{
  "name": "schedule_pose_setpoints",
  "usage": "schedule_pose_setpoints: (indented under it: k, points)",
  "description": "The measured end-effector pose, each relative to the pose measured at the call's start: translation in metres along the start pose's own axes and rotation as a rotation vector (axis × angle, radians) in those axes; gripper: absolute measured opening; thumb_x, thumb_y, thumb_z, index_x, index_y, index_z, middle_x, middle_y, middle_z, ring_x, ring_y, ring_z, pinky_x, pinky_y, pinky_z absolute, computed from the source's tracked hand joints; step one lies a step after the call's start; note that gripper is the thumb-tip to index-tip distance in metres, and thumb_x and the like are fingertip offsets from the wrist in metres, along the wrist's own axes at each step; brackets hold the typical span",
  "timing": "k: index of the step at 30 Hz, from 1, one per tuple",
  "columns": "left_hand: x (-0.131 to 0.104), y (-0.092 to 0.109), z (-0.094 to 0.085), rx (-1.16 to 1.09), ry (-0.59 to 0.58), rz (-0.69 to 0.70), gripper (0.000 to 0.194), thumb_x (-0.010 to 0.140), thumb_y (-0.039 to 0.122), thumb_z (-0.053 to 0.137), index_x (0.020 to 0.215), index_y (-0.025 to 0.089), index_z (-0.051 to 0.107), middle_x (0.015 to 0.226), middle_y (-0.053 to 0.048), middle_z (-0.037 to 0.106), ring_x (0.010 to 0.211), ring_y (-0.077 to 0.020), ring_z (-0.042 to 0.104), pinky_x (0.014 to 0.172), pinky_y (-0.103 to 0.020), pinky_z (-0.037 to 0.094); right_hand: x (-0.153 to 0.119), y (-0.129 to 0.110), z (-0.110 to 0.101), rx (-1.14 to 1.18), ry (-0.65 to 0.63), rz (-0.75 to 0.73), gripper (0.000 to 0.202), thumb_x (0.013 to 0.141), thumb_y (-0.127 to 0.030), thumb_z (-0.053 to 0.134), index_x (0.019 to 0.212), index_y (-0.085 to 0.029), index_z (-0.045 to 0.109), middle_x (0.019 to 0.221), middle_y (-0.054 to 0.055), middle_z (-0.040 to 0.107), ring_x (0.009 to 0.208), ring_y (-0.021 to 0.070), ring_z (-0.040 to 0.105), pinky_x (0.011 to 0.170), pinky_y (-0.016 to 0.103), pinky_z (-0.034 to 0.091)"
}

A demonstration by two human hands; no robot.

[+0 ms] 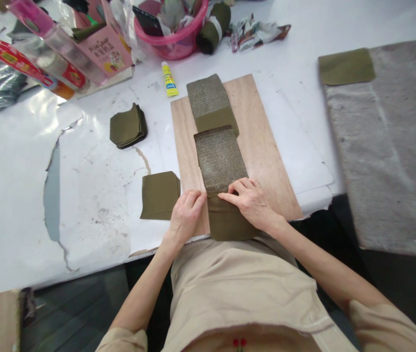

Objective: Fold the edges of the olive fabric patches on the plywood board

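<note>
the near olive cloth [220, 159] lies on the wooden board [270, 151]. left hand [189, 209] is curled at its left edge, right hand [250, 200] bent over its crosswise line; whether either pinches cannot be told. judged partway: speckled and plain parts meet, line seemingly unfinished; far stack [124, 127] and near stack [159, 195] appear unworked.

The cloth [223, 168] is an olive-brown strip, lying lengthwise between the left hand [189, 211] and the right hand [249, 199]. Ahead of both hands, its surface is grey-flecked and rough, with a dark band along the far edge. The near section, between the wrists, is smooth, plain olive. A crosswise line, fold or seam indistinguishable, runs beneath the right fingertips.
</note>
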State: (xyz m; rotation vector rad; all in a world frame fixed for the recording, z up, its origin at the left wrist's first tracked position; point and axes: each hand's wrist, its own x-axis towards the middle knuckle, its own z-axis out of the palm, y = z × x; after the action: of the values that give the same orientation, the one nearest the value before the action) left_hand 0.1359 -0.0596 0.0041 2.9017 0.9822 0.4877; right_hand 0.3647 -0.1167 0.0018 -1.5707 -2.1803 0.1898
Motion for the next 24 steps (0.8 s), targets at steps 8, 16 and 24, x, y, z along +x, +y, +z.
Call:
schedule_pose_setpoints:
  k: [8,16,24]
  points:
    - [-0.001,0.018,0.002,0.053,-0.079,0.022,0.043,0.095,0.015,0.047,0.138,0.016,0.048,0.113,-0.014,0.062,0.111,-0.0275,0.056,0.094,-0.042,0.050,0.001,-0.001,-0.002,-0.012,-0.015,-0.012,0.022,0.096,-0.024,0.053,0.112,-0.028,0.069,0.096,0.004,0.061,0.096,0.0193,0.047,0.088,0.034,0.033]
    - [-0.012,0.007,-0.004,0.062,-0.073,0.023,0.040,0.095,0.015,0.048,0.134,0.018,0.053,0.115,-0.014,0.063,0.116,-0.0281,0.056,0.096,-0.042,0.050,0.001,0.000,-0.001,-0.021,0.004,-0.016,0.021,0.094,-0.024,0.057,0.111,-0.028,0.069,0.096,0.004,0.061,0.096,0.0194,0.047,0.086,0.034,0.033]
    - [-0.007,0.018,-0.002,-0.011,0.007,-0.071,0.035,0.095,0.014,0.048,0.128,0.016,0.057,0.116,-0.013,0.062,0.120,-0.0254,0.053,0.101,-0.040,0.048,0.001,0.001,0.001,-0.028,0.022,-0.028,0.021,0.094,-0.024,0.057,0.110,-0.027,0.070,0.094,0.004,0.061,0.095,0.0192,0.047,0.086,0.034,0.033]
